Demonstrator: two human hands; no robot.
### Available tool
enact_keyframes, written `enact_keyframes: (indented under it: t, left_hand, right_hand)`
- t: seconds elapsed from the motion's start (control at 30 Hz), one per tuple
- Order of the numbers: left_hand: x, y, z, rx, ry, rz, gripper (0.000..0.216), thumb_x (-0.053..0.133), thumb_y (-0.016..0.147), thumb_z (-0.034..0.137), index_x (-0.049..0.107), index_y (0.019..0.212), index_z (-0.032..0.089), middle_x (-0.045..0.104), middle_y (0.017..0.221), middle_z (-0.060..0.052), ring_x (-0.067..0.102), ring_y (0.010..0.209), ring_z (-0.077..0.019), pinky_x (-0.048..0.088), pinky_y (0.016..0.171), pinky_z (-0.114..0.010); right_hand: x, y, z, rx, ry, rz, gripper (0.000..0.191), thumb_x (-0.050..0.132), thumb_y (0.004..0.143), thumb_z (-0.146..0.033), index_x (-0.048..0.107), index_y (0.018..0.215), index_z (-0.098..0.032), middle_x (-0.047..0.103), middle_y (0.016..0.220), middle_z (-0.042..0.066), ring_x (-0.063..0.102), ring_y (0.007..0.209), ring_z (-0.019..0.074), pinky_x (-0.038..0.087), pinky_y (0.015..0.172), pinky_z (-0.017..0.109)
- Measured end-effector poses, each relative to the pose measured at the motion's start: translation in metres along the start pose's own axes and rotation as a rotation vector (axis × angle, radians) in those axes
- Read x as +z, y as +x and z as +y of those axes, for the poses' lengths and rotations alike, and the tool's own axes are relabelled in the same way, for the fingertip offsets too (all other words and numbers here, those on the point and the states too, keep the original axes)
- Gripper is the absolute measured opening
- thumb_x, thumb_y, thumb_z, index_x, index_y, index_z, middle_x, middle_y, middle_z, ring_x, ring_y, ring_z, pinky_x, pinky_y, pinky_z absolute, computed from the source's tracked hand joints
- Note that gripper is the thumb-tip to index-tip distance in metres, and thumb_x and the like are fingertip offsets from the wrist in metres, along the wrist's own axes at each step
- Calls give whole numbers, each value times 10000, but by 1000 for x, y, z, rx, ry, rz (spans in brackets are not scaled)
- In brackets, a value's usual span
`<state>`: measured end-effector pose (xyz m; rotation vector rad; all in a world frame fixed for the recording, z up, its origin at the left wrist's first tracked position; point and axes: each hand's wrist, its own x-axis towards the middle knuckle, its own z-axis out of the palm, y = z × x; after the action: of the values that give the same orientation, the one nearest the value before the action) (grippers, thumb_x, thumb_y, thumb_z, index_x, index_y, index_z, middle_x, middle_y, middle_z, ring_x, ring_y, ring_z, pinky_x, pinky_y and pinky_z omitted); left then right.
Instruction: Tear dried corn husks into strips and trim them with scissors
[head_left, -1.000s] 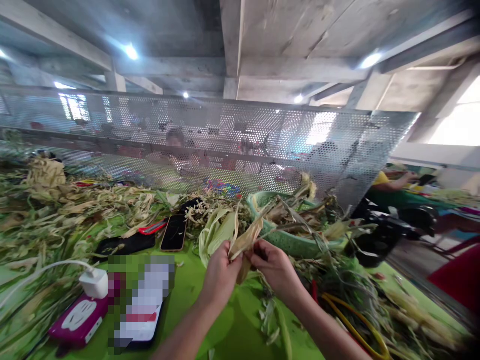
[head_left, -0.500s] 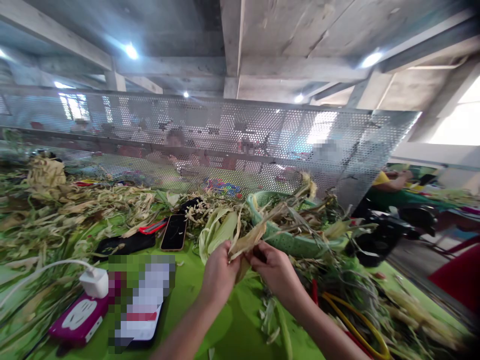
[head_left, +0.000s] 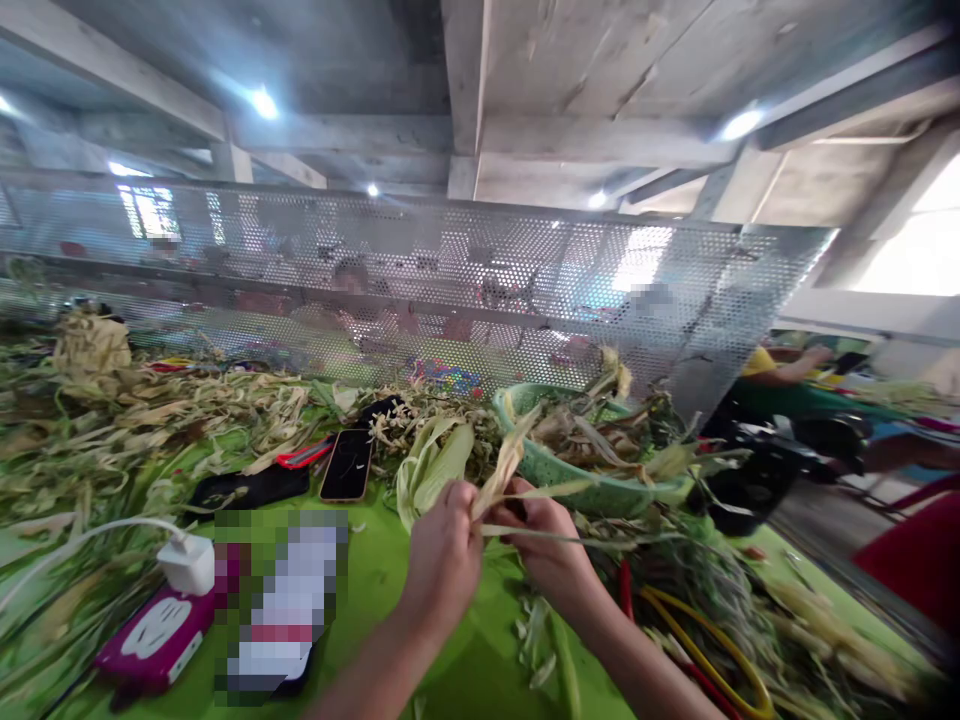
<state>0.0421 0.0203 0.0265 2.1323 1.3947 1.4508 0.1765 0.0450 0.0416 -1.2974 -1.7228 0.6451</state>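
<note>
My left hand (head_left: 446,550) is closed around the lower part of a dry, pale corn husk (head_left: 504,465), whose twisted tip points up and away from me. Beside it, my right hand (head_left: 547,540) pinches at the husk's right side, fingertips partly hidden. Thin pale-green strips (head_left: 619,544) run out past the right hand to the right. Just beyond the left hand lies a bundle of broad, fresher green husks (head_left: 442,465). Behind the right hand stands a green plastic basket (head_left: 555,472) heaped with dried husks and stems.
Left on the green tabletop (head_left: 375,600) are a lit phone (head_left: 281,610), a purple power bank (head_left: 154,640) with a white charger, and a dark phone (head_left: 347,465). Yellow-handled pliers (head_left: 712,640) lie right. A perforated metal screen (head_left: 450,290) closes the back; a co-worker's arm (head_left: 795,368) shows far right.
The husk has turned from lying slanted to the right to a more upright, bunched shape. Thin strips now stretch rightward past my right hand. Both hands stay at nearly the same place.
</note>
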Motion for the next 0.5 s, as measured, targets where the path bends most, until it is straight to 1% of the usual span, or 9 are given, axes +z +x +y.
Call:
enact_keyframes:
  t: [0.1,0.13,0.2,0.23,0.27,0.3,0.37,0.4,0.5]
  left_hand:
    - [-2,-1,17,19,-178,-30,125,413,891,175,537,887,191,584,815,-45,538,679,-157,393,590,-255]
    - [-5,1,21,-31,-260,-14,115,430,896,207,543,881,190,581,790,-38,521,639,-143,384,561,-242]
    - [-16,7,20,-156,-430,-28,151,456,901,295,564,875,193,541,680,-4,455,541,-116,356,496,-221]
    - [-25,12,17,-216,-507,14,185,464,898,338,574,868,193,501,627,14,404,489,-103,319,451,-212]
    - [-34,18,12,-267,-575,74,207,489,885,376,577,859,190,476,601,26,376,466,-93,296,429,-207]
    - [-45,23,7,-300,-627,184,214,530,862,395,575,844,186,478,618,26,380,480,-85,297,436,-199]
    - [-67,34,-1,-299,-748,421,229,595,824,394,548,772,176,463,632,33,367,491,-64,284,440,-182]
    - [-77,38,-3,-282,-816,508,232,608,818,381,531,752,173,446,633,42,336,479,-53,264,434,-177]
    - [-99,43,0,-233,-942,676,213,640,797,318,513,726,162,437,637,50,295,463,-38,241,430,-176]
  right_hand:
    - [-4,5,10,55,-28,64,140,535,702,-299,579,669,-170,601,614,10,509,572,153,369,518,232]
    - [-7,7,14,65,-45,73,150,528,709,-308,567,656,-173,587,593,3,500,555,148,362,512,232]
    - [-14,13,24,63,-100,89,179,514,728,-331,540,633,-182,555,558,-13,485,530,138,349,507,230]
    - [-18,16,28,61,-136,103,187,514,731,-340,527,624,-187,541,545,-21,480,522,135,344,505,228]
    - [-23,19,33,63,-172,123,183,517,728,-342,523,626,-191,536,541,-25,480,521,135,342,504,227]
    - [-28,22,36,72,-208,143,171,519,721,-339,526,631,-193,540,542,-26,482,522,136,341,504,227]
    - [-35,26,42,101,-284,154,139,524,702,-321,547,645,-197,556,542,-23,491,525,142,342,506,229]
    - [-38,27,43,107,-322,150,127,525,693,-312,560,650,-198,566,544,-20,497,528,145,344,510,232]
    - [-39,28,39,63,-399,138,126,530,692,-304,593,663,-199,589,566,-15,510,542,150,345,521,236]
